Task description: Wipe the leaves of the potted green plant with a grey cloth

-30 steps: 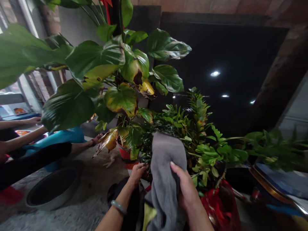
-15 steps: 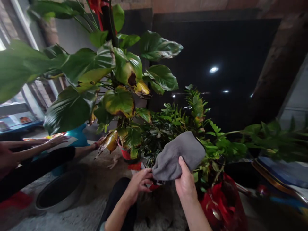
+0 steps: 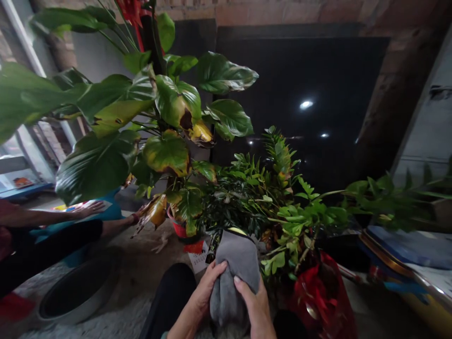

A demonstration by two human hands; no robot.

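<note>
A folded grey cloth (image 3: 237,254) hangs between my hands, low in the middle of the view. My left hand (image 3: 206,287) grips its left edge, thumb pressed on top. On the other side my right hand (image 3: 253,296) is closed on it, the thumb lying along the cloth's front. The fingers under the cloth are hidden. Just beyond it stand leafy potted plants (image 3: 247,188). To the left, a large plant (image 3: 169,153) has broad leaves with yellow and brown patches, growing from a red pot (image 3: 180,228).
A grey basin (image 3: 77,287) lies on the floor at the left, below another person's arm and hand (image 3: 86,209). A red-wrapped pot (image 3: 323,296) stands close on my right. Behind the plants leans a dark glossy panel (image 3: 303,70). A printed paper (image 3: 197,259) lies near my knee.
The cloth has come down and toward me. My left hand, earlier beside it with fingers loose, now holds it too. The other person's second hand no longer shows clearly.
</note>
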